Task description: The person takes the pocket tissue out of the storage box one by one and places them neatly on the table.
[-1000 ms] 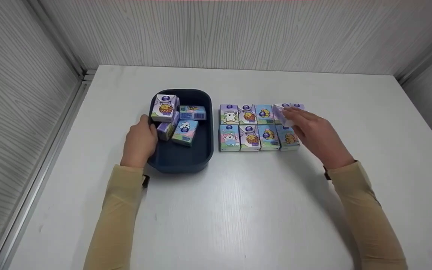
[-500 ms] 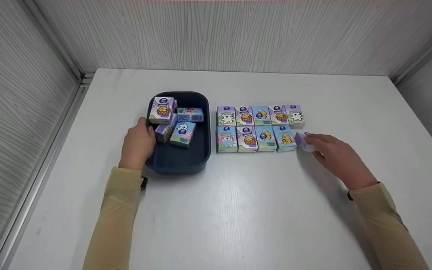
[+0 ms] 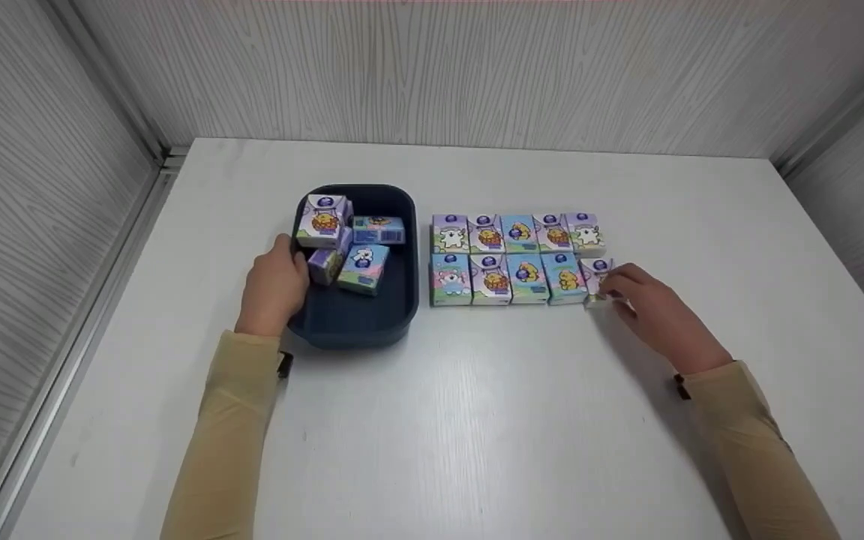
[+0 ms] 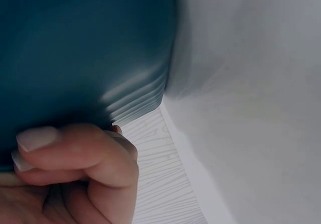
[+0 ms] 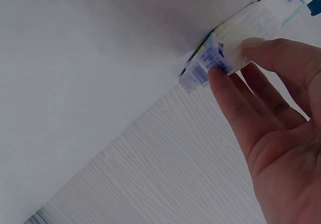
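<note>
My L fingers (image 4: 83, 151) grip side of blue bin (image 3: 357, 334); R fingers (image 5: 231, 101) pinch pkt (image 3: 592, 274) at R end of front row (image 3: 528, 280).

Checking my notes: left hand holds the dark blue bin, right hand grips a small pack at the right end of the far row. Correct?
Not the far row: the head view shows the right hand gripping a small pack at the right end of the near row. The left hand does hold the dark blue bin.

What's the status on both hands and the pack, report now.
Left hand grips bin. Right hand pinches pack at right end of near row. Nothing visible blocking it.
</note>
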